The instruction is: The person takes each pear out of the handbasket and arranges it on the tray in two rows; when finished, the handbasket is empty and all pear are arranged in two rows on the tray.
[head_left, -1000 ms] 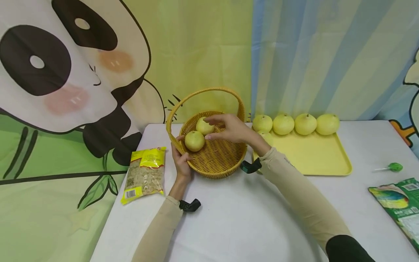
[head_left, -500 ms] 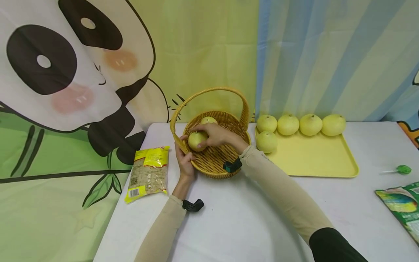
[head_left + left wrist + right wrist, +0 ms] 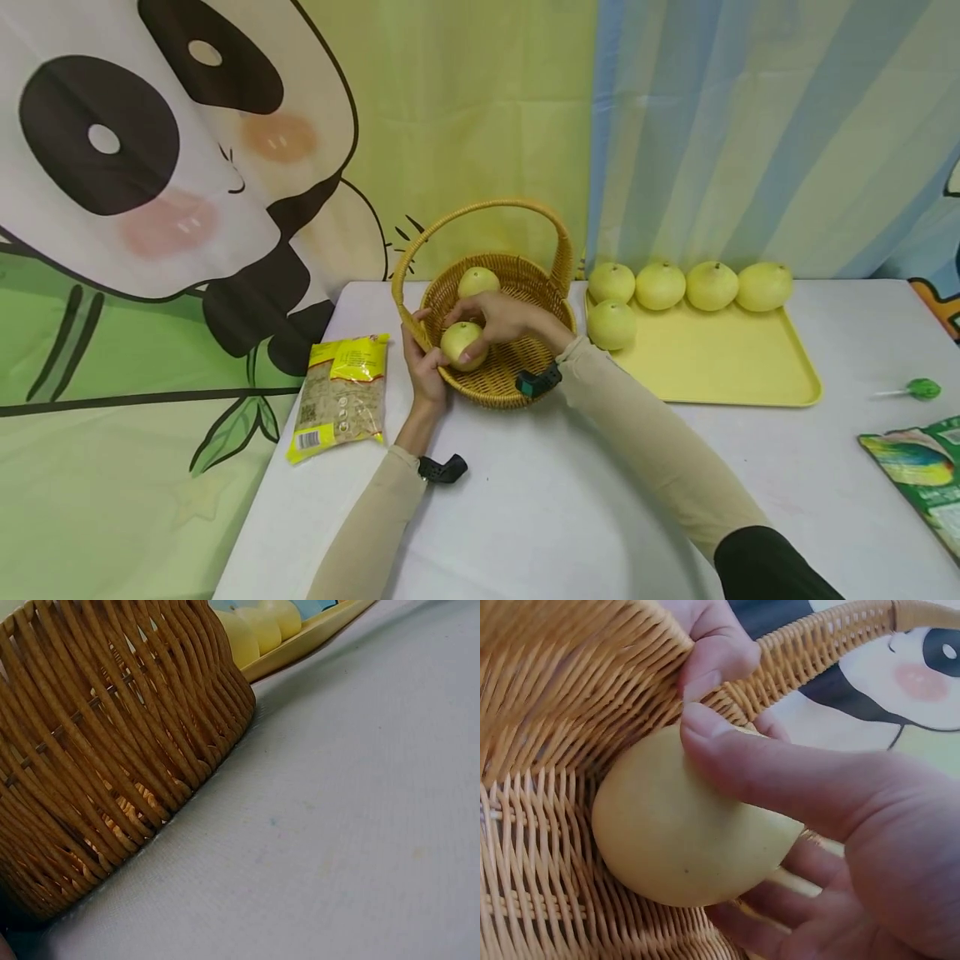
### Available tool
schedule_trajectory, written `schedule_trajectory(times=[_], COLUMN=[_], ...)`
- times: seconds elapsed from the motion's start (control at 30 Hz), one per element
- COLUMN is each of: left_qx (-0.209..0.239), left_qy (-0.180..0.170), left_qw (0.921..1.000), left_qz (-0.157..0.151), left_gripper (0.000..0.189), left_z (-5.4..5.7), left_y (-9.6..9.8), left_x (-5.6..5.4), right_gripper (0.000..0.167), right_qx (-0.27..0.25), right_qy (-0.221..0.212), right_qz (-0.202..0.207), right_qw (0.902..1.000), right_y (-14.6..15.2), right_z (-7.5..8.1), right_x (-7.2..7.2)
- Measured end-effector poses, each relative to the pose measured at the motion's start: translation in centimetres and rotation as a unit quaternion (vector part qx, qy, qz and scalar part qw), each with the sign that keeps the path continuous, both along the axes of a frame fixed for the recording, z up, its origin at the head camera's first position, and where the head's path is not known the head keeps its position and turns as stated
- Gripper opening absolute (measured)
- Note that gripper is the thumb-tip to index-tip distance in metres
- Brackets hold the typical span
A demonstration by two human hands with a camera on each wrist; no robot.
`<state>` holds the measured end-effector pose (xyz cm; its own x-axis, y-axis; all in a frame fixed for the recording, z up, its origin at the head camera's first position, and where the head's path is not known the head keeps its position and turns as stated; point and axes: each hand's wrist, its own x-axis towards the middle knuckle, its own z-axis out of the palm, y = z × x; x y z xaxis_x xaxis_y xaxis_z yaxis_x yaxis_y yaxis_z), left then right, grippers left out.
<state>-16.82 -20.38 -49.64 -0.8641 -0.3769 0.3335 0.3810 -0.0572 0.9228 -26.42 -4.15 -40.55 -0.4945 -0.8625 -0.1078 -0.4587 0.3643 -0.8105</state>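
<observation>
A woven basket [image 3: 517, 379] with a tall arched handle stands at the table's far side. My left hand [image 3: 423, 371] grips its left rim, thumb at the near edge. Inside the basket, my right hand [image 3: 498, 321] holds a round pale yellow fruit [image 3: 459, 340] near the left wall. In the right wrist view, the thumb lies over this fruit [image 3: 667, 825] and the fingers curl under its far side. Behind it in the basket sits a second pale yellow fruit [image 3: 477, 281]. Only the basket's outer wall [image 3: 127, 735] and the tabletop fill most of the left wrist view.
Right of the basket, a yellow tray [image 3: 727, 358] bears several more such fruits [image 3: 660, 286] along its back and left edges. A yellow-and-clear packet [image 3: 341, 396] lies left of the basket. A green lollipop [image 3: 924, 388] and a green bag [image 3: 918, 475] lie far right.
My right hand came down from over the basket and took hold of the front fruit. It then shifted that fruit slightly right and nearer. The left hand stays on the rim.
</observation>
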Motion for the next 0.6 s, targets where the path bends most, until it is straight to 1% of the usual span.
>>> schedule_trajectory(times=[0.1,0.2,0.23,0.37,0.43,0.47,0.6], left_qx=[0.000,-0.003,-0.001,0.001,0.002,0.002,0.005], left_qy=[0.005,0.002,0.002,-0.002,-0.002,-0.002,0.000], left_qw=[1.0000,1.0000,1.0000,1.0000,1.0000,1.0000,1.0000], left_qz=[0.001,-0.001,-0.004,-0.005,-0.005,-0.004,0.000], left_gripper=[0.083,0.081,0.081,0.081,0.081,0.081,0.080], left_z=[0.1,-0.1,-0.1,-0.3,-0.3,-0.2,-0.2], left_y=[0.0,0.2,0.3,0.2,0.2,0.2,0.0], left_x=[0.0,0.1,0.1,0.0,0.0,0.0,0.0], right_gripper=[0.062,0.061,0.061,0.060,0.060,0.060,0.061], right_qx=[-0.034,-0.062,-0.074,-0.115,-0.135,-0.140,-0.159], right_qy=[-0.019,-0.030,-0.036,-0.033,-0.025,-0.016,-0.003], right_qz=[0.000,-0.020,-0.029,-0.073,-0.095,-0.107,-0.163], right_qw=[0.9992,0.9974,0.9962,0.9902,0.9859,0.9841,0.9737], right_y=[0.5,1.4,1.7,3.5,4.7,5.3,8.0], right_z=[-0.3,-0.4,-0.3,0.2,0.5,0.6,1.4], right_x=[0.1,0.3,0.3,0.8,1.1,1.3,2.2])
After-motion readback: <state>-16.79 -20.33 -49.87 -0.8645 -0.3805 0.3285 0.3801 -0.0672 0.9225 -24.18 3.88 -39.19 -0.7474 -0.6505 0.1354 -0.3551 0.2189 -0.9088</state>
